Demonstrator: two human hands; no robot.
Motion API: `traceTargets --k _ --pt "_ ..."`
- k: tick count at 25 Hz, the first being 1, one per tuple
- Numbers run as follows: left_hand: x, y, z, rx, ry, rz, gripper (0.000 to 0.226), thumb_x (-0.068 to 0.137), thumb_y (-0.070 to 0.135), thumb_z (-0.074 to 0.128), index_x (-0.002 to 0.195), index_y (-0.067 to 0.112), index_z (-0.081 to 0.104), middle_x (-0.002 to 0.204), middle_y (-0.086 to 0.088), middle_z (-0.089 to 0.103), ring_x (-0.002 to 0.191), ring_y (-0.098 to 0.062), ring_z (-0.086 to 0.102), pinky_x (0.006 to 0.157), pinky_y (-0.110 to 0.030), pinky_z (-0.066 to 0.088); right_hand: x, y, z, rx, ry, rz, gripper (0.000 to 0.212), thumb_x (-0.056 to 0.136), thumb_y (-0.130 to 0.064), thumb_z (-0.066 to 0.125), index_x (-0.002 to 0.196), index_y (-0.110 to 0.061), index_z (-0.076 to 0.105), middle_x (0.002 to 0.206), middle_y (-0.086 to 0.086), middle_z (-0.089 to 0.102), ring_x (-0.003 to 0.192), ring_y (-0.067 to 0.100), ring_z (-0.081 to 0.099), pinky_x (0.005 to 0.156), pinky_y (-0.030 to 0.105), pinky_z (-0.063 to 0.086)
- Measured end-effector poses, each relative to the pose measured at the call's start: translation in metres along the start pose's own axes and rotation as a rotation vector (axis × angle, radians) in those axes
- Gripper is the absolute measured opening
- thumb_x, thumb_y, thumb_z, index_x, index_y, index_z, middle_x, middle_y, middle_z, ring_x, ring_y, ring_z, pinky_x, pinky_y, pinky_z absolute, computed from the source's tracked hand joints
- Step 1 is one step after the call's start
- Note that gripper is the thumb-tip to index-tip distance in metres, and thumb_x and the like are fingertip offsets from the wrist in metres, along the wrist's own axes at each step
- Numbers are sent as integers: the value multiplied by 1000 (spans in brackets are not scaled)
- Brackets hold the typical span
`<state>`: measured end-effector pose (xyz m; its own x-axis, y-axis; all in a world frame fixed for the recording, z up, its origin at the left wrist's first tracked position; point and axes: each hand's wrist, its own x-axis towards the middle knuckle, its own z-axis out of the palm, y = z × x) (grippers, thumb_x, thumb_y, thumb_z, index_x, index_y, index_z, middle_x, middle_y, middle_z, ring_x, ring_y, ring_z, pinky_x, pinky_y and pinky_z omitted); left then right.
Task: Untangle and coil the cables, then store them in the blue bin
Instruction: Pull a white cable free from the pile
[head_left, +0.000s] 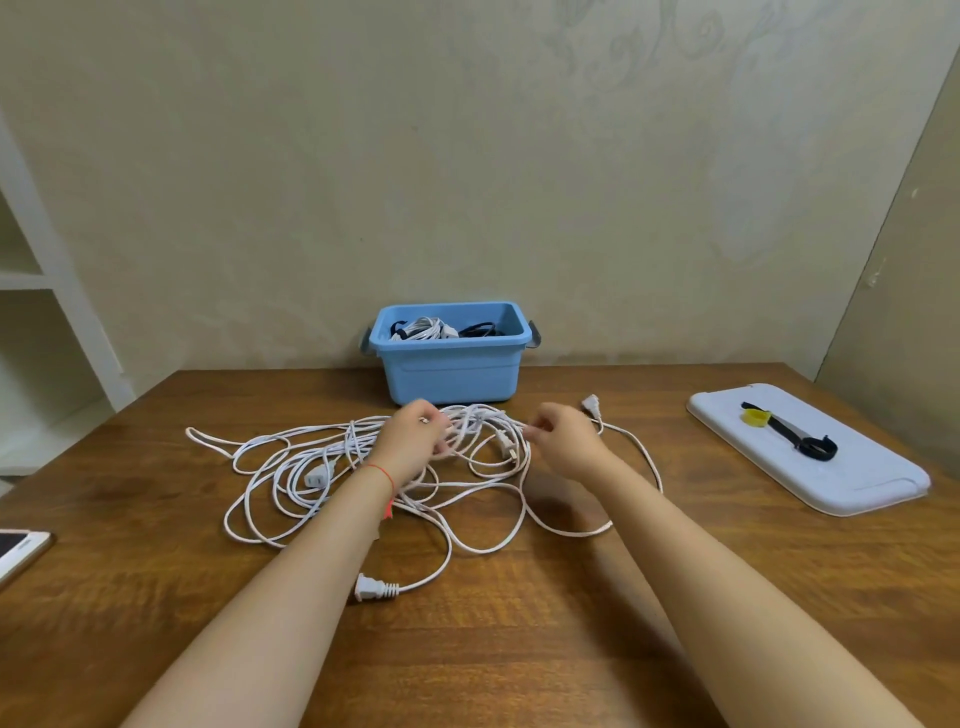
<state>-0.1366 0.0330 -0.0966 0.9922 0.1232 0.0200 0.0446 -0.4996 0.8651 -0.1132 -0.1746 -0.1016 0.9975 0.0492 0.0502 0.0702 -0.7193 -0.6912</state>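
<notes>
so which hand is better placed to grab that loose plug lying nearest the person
Left. The near plug lies right beside the left forearm, just behind the left hand; the right hand would have to cross the white cable tangle.

1 head-worn wide-angle view looks forward and down, close over the wooden table (519, 649), facing the wall (467, 156).

No readable text anywhere in my view. Checked the blue bin (451, 371): front wall is plain, no label or brand. White lid (810, 448) far right: no lettering I can make out. Phone (21, 552) at the near left edge: screen shows nothing legible. White cables (363, 499): the plug (371, 588) near me has no markings I can resolve, too small. Wall pattern is ornament, not writing.
</notes>
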Motion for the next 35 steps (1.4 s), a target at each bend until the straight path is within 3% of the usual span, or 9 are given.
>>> traceTargets --k 6,9,13,17,21,25,29,32,35 --pt "11 13 -13 -777 131 -312 19 102 19 50 86 9 55 77 -10 67 76 -21 66 84 -38 52 -4 7 -35 -134 279 200 18 98 -16 47 107 -21 63 109 6 65 91 25 59 73 34 50" --pt "3 21 -9 -827 14 -254 21 102 22 49 85 11 54 51 0 47 53 -15 55 69 -33 47 -5 -3 -37 -146 50 116 38 93 -2 43 109 -25 69 122 7 64 110 30 59 86 39 53" --pt "-2 30 2 -738 -94 -131 18 104 22 46 98 9 56 52 3 30 43 -9 31 51 -23 41 -21 -23 -22 23 -378 -12 17 94 -20 56 98 -18 73 105 2 69 105 23 64 91 35 51" --pt "-1 33 10 -988 -33 -164 14 105 15 43 107 13 56 58 1 40 46 -8 39 48 -22 43 -26 -27 1 248 -216 -89 22 95 -34 62 98 -15 73 94 6 72 85 20 65 81 38 54" --pt "-2 31 16 -765 -29 -119 37 105 10 36 118 28 66 92 -9 52 78 -19 56 67 -33 52 -21 -25 -5 504 -57 -62 18 96 -34 63 104 -22 73 79 -6 67 65 6 55 50 18 42" --pt "5 39 16 -723 60 -103 44 102 3 36 110 25 73 124 -7 53 105 -22 60 69 -32 55 -4 -22 -17 711 -13 88 15 94 -19 61 101 -14 74 68 0 54 57 11 44 48 22 34" --pt "12 44 15 -619 -19 -22 25 99 28 55 117 20 71 122 -2 63 106 -19 61 69 -31 52 20 -11 -32 758 39 76 13 91 -17 64 98 -10 73 63 -4 50 58 11 38 47 21 33" --pt "19 46 13 -190 -229 165 53 87 59 60 133 33 58 117 10 61 95 -16 65 72 -26 51 33 -7 -29 773 70 71 11 89 -21 68 95 -14 73 57 -12 53 59 12 39 46 21 33" --pt "28 44 13 -43 -207 181 42 93 61 52 113 28 70 98 7 72 75 -14 69 68 -28 54 36 -4 -29 762 91 78 11 89 -22 69 96 -15 74 57 -13 55 57 12 39 45 21 34"
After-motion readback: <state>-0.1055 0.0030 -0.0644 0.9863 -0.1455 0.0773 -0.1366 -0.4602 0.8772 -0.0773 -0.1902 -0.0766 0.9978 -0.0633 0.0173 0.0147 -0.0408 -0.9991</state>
